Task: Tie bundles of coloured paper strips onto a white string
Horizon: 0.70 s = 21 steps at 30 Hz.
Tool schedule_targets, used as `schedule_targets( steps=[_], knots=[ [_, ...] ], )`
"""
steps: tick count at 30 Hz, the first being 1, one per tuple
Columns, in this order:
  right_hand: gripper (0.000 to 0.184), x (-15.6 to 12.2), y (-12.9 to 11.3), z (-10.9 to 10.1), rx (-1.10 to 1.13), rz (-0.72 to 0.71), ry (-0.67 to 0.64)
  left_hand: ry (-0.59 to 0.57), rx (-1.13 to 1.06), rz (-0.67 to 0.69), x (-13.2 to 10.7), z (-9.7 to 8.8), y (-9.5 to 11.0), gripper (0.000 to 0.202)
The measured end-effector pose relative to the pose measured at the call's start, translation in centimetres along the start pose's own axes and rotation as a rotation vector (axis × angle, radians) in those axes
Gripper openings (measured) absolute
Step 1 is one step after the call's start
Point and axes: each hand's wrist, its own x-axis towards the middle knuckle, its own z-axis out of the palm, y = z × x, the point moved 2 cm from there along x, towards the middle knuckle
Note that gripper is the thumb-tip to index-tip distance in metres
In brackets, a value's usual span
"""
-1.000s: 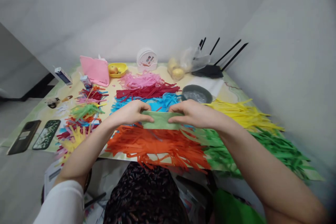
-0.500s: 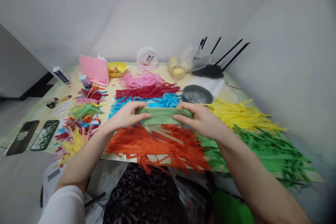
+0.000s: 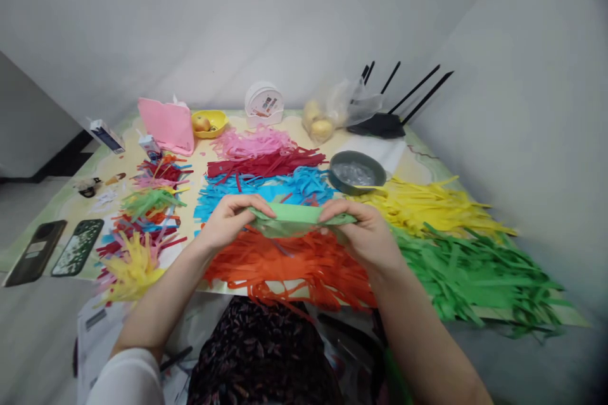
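A folded strip of light green paper (image 3: 295, 212) is stretched between my two hands, raised over the table. My left hand (image 3: 237, 218) pinches its left end with the thumb and fingers. Its right end is gripped by my right hand (image 3: 363, 228). Below it lies a pile of orange fringed paper (image 3: 289, 266). Just behind are blue fringed paper (image 3: 228, 190), dark red fringed paper (image 3: 266, 164) and pink fringed paper (image 3: 256, 141). Yellow fringed paper (image 3: 437, 205) and green fringed paper (image 3: 479, 272) spread out to the right of my right hand.
A grey bowl (image 3: 357, 172) with something clear inside stands behind my right hand. Mixed tassels (image 3: 135, 266) and two phones (image 3: 77, 248) lie at left. Along the back are a pink tablet case (image 3: 167, 126), a yellow dish (image 3: 219, 121) and a bag of fruit (image 3: 320, 126).
The green strip has turned slightly in my hands, and the pale strands hanging beneath it no longer show. My right forearm has swung inward. The view has shifted a little.
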Motion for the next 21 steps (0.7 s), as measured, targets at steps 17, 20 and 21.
schedule_targets(
  steps=[17,20,21],
  knots=[
    [0.011,-0.3,-2.1,0.2,-0.641,-0.148,0.036,0.05,0.646,0.11,0.6,0.2,0.9,0.021],
    [0.024,-0.5,-2.2,0.2,-0.709,-0.116,0.044,0.024,0.666,0.072,0.8,0.0,1.1,0.013],
    [0.023,-0.5,-2.2,0.1,-0.725,-0.09,0.045,0.011,0.657,0.064,0.9,0.0,1.1,0.014]
  ],
)
